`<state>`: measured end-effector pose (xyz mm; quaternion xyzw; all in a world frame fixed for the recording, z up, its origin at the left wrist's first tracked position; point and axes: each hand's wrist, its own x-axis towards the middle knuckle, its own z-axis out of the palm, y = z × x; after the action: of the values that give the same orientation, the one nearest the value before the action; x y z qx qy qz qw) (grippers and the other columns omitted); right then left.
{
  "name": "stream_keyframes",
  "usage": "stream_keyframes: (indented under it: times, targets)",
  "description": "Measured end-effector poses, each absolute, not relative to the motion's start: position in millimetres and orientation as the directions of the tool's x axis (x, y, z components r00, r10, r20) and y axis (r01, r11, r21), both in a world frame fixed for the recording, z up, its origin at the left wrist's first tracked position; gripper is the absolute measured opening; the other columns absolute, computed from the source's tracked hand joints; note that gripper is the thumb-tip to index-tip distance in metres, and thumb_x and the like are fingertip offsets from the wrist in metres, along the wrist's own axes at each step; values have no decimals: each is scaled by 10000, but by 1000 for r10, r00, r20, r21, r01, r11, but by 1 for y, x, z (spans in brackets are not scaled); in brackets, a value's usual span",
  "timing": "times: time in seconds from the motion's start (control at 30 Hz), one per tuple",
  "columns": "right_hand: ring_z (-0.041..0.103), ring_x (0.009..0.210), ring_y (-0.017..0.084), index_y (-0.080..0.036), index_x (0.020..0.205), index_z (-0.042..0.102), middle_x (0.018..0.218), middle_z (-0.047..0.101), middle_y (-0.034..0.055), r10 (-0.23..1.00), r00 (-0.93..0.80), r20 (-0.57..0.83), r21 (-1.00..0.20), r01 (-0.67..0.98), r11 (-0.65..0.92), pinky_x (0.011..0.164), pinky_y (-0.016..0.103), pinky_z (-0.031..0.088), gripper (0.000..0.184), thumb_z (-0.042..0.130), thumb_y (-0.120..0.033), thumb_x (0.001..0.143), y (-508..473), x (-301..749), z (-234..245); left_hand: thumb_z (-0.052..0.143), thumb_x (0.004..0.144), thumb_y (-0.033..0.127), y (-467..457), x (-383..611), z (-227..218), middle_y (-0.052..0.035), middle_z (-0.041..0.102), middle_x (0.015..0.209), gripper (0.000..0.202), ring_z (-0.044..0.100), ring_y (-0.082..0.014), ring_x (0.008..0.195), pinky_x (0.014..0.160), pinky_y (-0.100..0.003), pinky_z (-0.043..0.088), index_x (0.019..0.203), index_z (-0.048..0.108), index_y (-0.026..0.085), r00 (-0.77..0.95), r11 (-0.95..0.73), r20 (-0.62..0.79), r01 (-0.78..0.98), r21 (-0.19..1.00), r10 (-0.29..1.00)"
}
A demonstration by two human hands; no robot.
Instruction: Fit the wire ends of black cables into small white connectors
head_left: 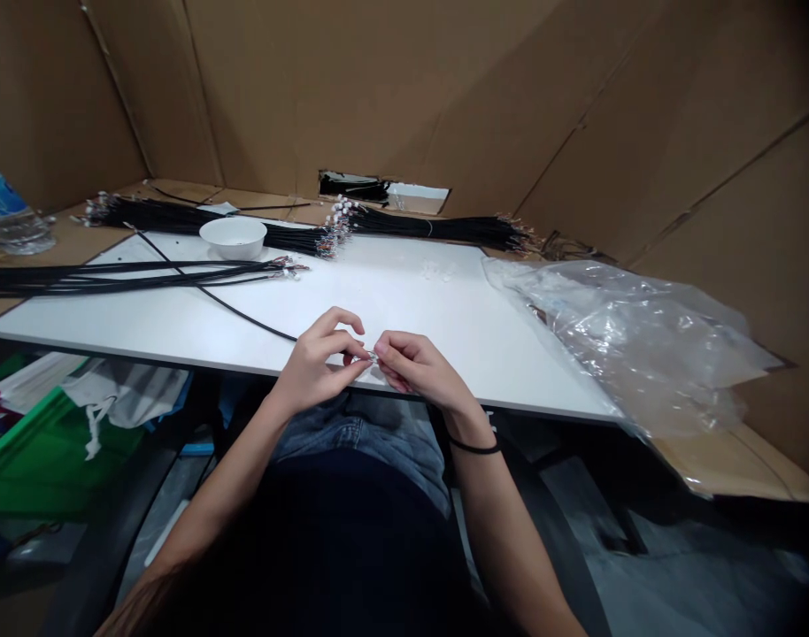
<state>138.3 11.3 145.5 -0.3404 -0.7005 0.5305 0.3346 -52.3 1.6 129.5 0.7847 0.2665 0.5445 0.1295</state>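
My left hand [321,358] and my right hand [414,364] meet at the near edge of the white table [404,301]. Both pinch the end of one black cable [225,305], which runs from my left fingers back across the table to the far left. A small connector sits between my fingertips, too small to make out. A black band circles my right wrist.
Bundles of black cables [132,274] lie at the left, with more [431,228] along the back. A white bowl [233,237] stands at the back left. Crumpled clear plastic bags [617,336] cover the right side. A water bottle [6,212] is far left. Cardboard walls surround the table.
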Motion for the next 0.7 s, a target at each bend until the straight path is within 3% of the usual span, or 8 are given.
stream_keyframes:
  times: [0.23,0.53,0.63,0.7]
  targets:
    - [283,400,54,-173,666,509,429,386,-82,832,-550,75,-968,162,194,418,213,172,464,630,-584,842,12,136,150,651,828,84,3,-53,127,-43,555,927,161,573,-93,636,554,-230,448,695,590,151,305,-812,753,244,530,583]
    - [285,388,50,-173,631,500,406,390,-76,841,-533,90,-955,193,225,408,212,175,465,626,-565,849,13,135,149,660,822,87,4,-52,127,-31,550,849,164,584,-119,727,611,-232,467,683,606,154,287,-811,760,255,526,583]
    - [286,371,49,-187,592,458,401,392,-71,874,-464,142,-970,113,217,398,214,180,487,637,-565,841,14,137,145,674,811,97,3,-52,129,-36,563,855,133,589,-135,760,614,-238,473,702,630,159,250,-804,768,277,526,589]
    - [276,364,51,-197,598,451,414,376,-79,908,-359,216,-975,-32,220,389,216,181,472,677,-553,809,10,135,144,682,810,116,2,-51,130,-37,570,858,112,588,-133,750,604,-236,477,714,647,161,220,-794,770,289,535,599]
